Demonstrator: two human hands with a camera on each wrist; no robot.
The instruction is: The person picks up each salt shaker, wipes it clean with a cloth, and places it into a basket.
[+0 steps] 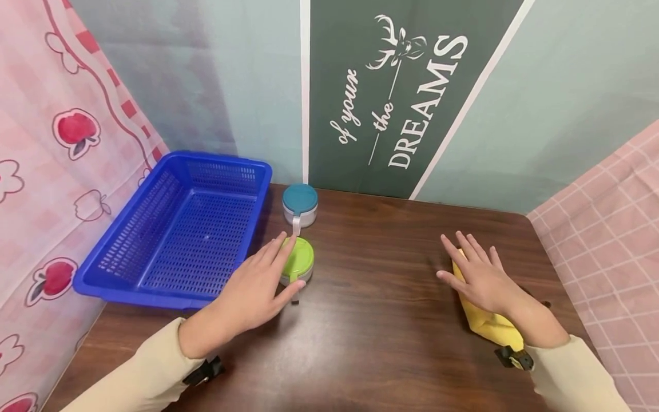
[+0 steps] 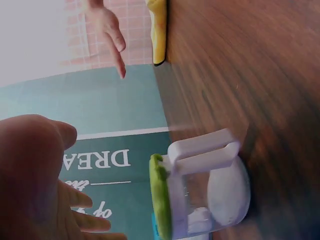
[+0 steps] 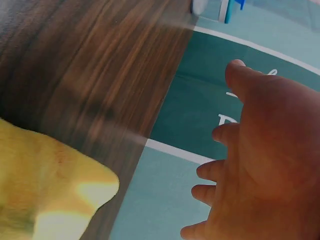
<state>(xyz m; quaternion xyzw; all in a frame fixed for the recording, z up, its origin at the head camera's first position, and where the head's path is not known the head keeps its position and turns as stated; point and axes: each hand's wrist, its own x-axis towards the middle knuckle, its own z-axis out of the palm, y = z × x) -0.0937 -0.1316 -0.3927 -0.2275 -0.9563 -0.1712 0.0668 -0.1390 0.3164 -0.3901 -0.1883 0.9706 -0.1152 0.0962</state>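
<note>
My left hand (image 1: 252, 289) hovers flat with its fingers spread, overlapping a small jar with a green lid (image 1: 300, 257) in the head view. The left wrist view shows this jar's clear body and white handle (image 2: 205, 150) upright on the table, with the hand apart from it. Behind it stands a similar jar with a blue lid (image 1: 300, 199). On the other side my right hand (image 1: 481, 280) is held out, fingers straight, above a yellow cloth-like item (image 1: 476, 315). In the right wrist view the yellow item (image 3: 50, 185) lies on the table below the palm, and nothing is held.
A blue perforated plastic basket (image 1: 170, 300) sits at the left of the brown wooden table (image 1: 381, 320). Printed cloth hangs behind, with a dark green panel (image 1: 350, 34); pink curtains (image 1: 618, 229) border both sides. Something dark pokes out beside the right wrist.
</note>
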